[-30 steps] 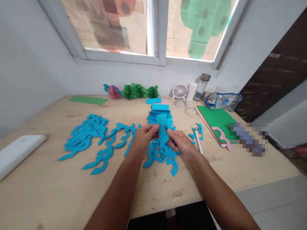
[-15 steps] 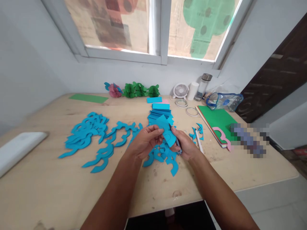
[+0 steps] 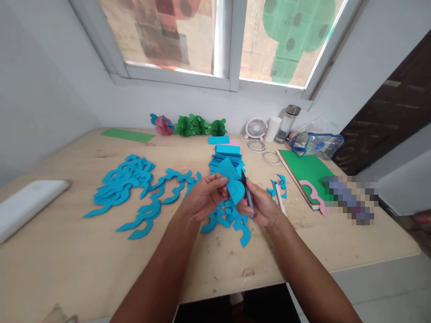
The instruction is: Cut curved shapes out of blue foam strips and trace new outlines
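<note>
My left hand [image 3: 207, 195] pinches a piece of blue paper [image 3: 236, 190] that has a curved line drawn on it and a rounded right edge. Wrapped around the grey-blue handles of a pair of scissors [image 3: 248, 196] is my right hand [image 3: 261, 204]; the dark blades point up, close beside the paper's right edge. Below both hands lie curved blue paper cut-outs [image 3: 242, 231]. Behind the held paper sits a stack of folded blue paper strips [image 3: 225, 160], partly hidden by it. More wavy blue cut-outs [image 3: 123, 179] are heaped at the left.
Right of my hands are blue scraps [image 3: 283, 185] and a white pen [image 3: 279, 199]. Farther right lie green sheets [image 3: 308, 168] with a pink cut-out [image 3: 311, 193]. A small fan [image 3: 256, 128], bottle [image 3: 288, 123] and clear pouch [image 3: 316, 144] line the back.
The paper's lower right corner, angular before, is now rounded. The scissors have come away slightly to the right, with their blades showing more. The camera view has shifted a little.
</note>
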Tool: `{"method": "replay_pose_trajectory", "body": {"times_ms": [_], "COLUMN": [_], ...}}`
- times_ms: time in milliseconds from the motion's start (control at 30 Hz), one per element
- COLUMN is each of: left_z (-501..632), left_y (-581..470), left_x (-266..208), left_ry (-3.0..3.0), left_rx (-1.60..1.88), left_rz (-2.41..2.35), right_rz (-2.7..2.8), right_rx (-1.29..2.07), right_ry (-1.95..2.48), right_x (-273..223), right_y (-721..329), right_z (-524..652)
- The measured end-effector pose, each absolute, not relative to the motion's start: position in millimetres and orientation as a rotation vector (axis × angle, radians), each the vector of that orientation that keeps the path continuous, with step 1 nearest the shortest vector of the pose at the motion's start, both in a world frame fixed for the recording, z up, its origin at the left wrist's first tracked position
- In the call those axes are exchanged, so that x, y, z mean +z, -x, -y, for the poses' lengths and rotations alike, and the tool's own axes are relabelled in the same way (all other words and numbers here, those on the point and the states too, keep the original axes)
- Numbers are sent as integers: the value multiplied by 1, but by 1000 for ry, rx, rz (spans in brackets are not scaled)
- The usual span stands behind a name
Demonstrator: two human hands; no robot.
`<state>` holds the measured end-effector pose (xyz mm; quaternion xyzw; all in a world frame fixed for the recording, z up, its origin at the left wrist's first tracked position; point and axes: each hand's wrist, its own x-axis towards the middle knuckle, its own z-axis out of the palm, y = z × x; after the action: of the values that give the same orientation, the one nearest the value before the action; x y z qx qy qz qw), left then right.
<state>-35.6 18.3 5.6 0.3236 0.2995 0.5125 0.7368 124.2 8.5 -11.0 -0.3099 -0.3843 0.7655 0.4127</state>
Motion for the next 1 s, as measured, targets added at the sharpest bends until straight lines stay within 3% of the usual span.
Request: {"method": "replay_pose_trajectory", "body": {"times_ms": [300,600,1000], "left_z": [-14,-14,-11], "left_y": [33,26,19], "left_x": [9,11,8], "left_ry": [-894,-920,-990], "left_rx": [1107,1346,1440], "left_rz": [-753,-880,-924], "right_rz": [1061,1130,1271], "right_rx": [1749,1546,1501], "right_ry": [787,841,859], "right_x": [-8,-8,-11], "right_y": [-120,-114,-114], "right_z": [-7,-5,-7]}}
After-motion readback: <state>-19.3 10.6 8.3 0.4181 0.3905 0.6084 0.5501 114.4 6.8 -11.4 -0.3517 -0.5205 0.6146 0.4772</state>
